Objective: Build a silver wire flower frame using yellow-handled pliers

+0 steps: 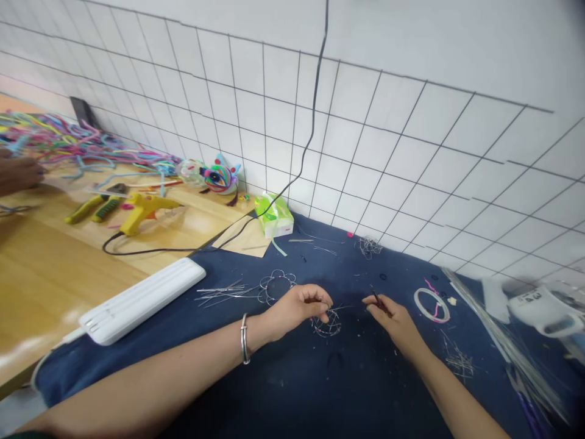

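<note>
My left hand [304,305] pinches a small round wire frame [329,328] with tiny reddish spots along it, held over the dark blue cloth. A short wire end sticks out from the frame toward the right. My right hand [395,320], a little apart on the right, grips a thin dark tool [375,297]; its lower part is hidden in the fingers, so its kind is unclear. Just beyond my left hand lies a flower-shaped wire loop [278,284] beside several loose straight wires [223,294].
A long white box [144,302] lies at the cloth's left edge. Yellow glue gun [139,210], pliers [98,204], pipe cleaners [91,149] and another person's hand [21,174] are on the wooden table. Tissue pack [275,216] behind; white ring [432,305] and long wires [507,341] right.
</note>
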Tool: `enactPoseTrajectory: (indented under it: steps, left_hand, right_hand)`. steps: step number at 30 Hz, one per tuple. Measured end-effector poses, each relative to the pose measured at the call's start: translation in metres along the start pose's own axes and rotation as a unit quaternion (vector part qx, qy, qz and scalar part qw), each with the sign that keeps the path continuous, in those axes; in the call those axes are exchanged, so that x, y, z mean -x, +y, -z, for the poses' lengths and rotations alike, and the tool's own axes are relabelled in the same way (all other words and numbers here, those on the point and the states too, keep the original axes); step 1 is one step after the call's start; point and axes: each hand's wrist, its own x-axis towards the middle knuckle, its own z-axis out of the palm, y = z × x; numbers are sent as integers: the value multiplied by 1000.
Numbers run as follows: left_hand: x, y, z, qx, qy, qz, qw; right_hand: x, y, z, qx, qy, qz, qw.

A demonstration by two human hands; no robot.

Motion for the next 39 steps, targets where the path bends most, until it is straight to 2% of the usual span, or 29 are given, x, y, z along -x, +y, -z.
enactPoseTrajectory:
  steps: [4, 6, 8, 11, 15, 22, 27, 32, 35, 39]
  left_hand:
    - [1, 4, 1, 5, 7, -10, 1000]
    - [1, 6, 1, 8, 6, -9, 1000]
    - [1, 9, 1, 12, 4, -11, 1000]
    - [3, 14, 0, 19, -11, -16, 1000]
    - [7, 22, -1, 33, -29, -19, 999]
    - [9, 36, 6, 53, -32, -48, 997]
    - [9, 42, 8, 72, -42, -44, 996]
    - [8, 43, 11, 69, -51, -46, 995]
    - [6, 42, 14, 56, -60, -40, 996]
    - [4, 40, 16, 34, -59, -28, 997]
  right_hand:
    - [-6, 16, 0, 162, 70, 27, 984]
    - [-7, 16, -1, 211, 97, 47, 972]
    - [-6, 6, -3, 231, 115, 101, 961]
    - [-7, -21, -10, 183, 72, 208, 958]
    - [-15, -57, -23, 109, -33, 268, 957]
    - [-35, -78, -24, -3, -127, 255, 959]
    - [-43, -81, -30, -33, -136, 208, 968]
    - [-46, -74, -36, -61, -155, 181, 969]
    - [-46, -69, -32, -102, -180, 167, 964]
    - [-47, -68, -23, -141, -164, 144, 966]
